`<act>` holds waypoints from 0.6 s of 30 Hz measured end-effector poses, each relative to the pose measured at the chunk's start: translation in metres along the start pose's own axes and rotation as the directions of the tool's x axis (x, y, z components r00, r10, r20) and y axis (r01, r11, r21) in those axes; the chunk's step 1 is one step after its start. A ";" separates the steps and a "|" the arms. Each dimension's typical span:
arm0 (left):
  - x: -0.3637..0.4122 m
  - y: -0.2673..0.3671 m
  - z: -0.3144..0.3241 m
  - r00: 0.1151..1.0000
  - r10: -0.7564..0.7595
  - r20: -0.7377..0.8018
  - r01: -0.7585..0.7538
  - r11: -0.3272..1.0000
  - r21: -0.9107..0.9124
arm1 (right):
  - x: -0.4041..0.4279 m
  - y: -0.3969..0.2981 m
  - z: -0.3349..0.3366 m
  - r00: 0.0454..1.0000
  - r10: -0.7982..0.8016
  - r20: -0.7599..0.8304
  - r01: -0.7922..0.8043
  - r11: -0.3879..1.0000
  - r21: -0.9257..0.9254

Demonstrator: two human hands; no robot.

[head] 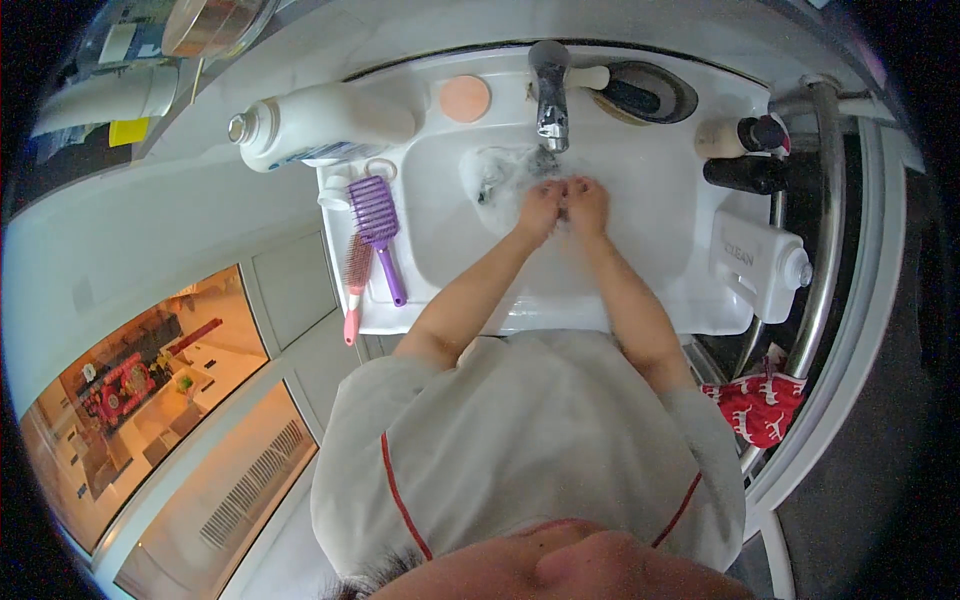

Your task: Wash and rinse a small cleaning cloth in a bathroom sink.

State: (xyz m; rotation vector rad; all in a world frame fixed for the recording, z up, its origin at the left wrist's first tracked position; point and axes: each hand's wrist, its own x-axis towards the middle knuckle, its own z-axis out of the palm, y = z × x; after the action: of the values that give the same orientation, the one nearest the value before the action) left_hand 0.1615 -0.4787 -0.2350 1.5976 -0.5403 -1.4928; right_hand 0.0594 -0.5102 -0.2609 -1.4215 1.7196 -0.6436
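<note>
Both my hands are low in a white washbasin point(645, 255), side by side under the faucet point(553, 97). My left hand point(541, 208) and my right hand point(587, 206) have their fingers curled in towards each other. A small dark wet item point(562, 213), apparently cloth, shows between them; the hands cover most of it. White suds point(480, 169) float in the water to the left of my left hand. Dark patches show through the foam; what they are is unclear.
A large white bottle point(337, 120) lies at the back left near a round pink disc point(465, 99). A purple hairbrush point(373, 210) and a pink hairbrush point(356, 270) rest on the left rim. An oval dish point(679, 97), a black bottle point(742, 174) and a white jug point(757, 262) line the right side.
</note>
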 end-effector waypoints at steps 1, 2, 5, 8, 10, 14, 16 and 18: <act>-0.006 0.001 0.001 0.998 0.039 0.054 -0.054 0.948 0.313 | 0.014 0.012 -0.015 0.999 0.045 -0.021 -0.047 0.992 -0.118; -0.002 -0.017 -0.010 0.963 0.210 0.166 -0.267 0.806 0.528 | 0.023 0.006 -0.025 0.997 0.068 -0.039 -0.075 0.970 -0.232; -0.033 0.016 -0.026 0.973 0.131 0.190 -0.231 0.538 0.810 | 0.017 -0.042 -0.068 0.960 0.164 0.225 -0.005 0.817 -0.577; -0.041 0.034 -0.041 0.985 0.094 0.142 -0.170 0.508 0.845 | 0.018 -0.033 -0.073 0.861 -0.388 0.328 0.498 0.516 -0.697; -0.032 0.024 -0.062 0.916 0.401 0.022 -0.258 0.546 0.797 | 0.022 -0.037 -0.052 0.818 -0.454 0.354 0.573 0.590 -0.568; -0.007 0.032 -0.076 0.515 0.834 -0.197 -0.252 0.367 0.896 | 0.039 -0.027 0.009 0.777 -0.476 0.412 0.627 0.648 -0.433; 0.005 0.020 -0.094 0.665 0.732 -0.147 -0.232 0.391 0.891 | 0.036 -0.039 0.024 0.789 -0.433 0.436 0.608 0.654 -0.450; 0.014 0.009 -0.107 0.797 0.598 -0.085 -0.216 0.413 0.885 | 0.035 -0.042 0.027 0.807 -0.380 0.453 0.579 0.662 -0.476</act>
State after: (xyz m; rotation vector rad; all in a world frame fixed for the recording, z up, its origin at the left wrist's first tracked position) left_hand 0.2677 -0.4629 -0.2449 2.1803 -1.4784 -0.4121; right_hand 0.1035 -0.5514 -0.2513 -2.3490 1.3143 -0.0909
